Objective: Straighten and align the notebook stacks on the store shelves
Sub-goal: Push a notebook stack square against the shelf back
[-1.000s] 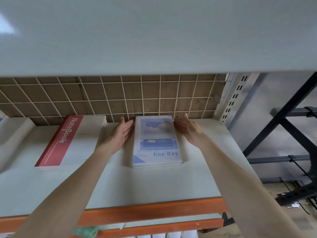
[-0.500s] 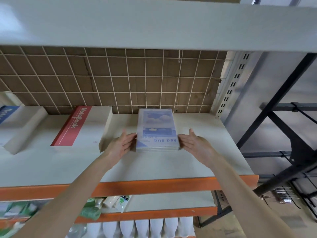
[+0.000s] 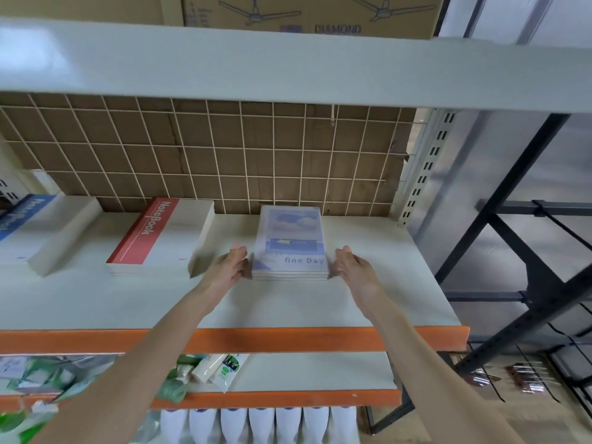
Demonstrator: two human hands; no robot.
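Three notebook stacks sit on the shelf [image 3: 288, 309]: one blue-spined stack [image 3: 35, 232], one red-spined "NoteBook" stack [image 3: 160, 238], one "fine Day" stack [image 3: 291, 245]. Two hands: left hand [image 3: 229, 267], right hand [image 3: 354, 267]. On the lower shelf [image 3: 304, 370], two white tubes [image 3: 221, 366]. Below, seven white bottles [image 3: 261, 424]. Above, one cardboard box [image 3: 320, 14].

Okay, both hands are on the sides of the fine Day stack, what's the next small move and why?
Probably squeeze inward lightly: the left hand and right hand flank the fine Day stack, whose front edge shows the layers slightly uneven. Then check that it sits parallel with the red NoteBook stack.
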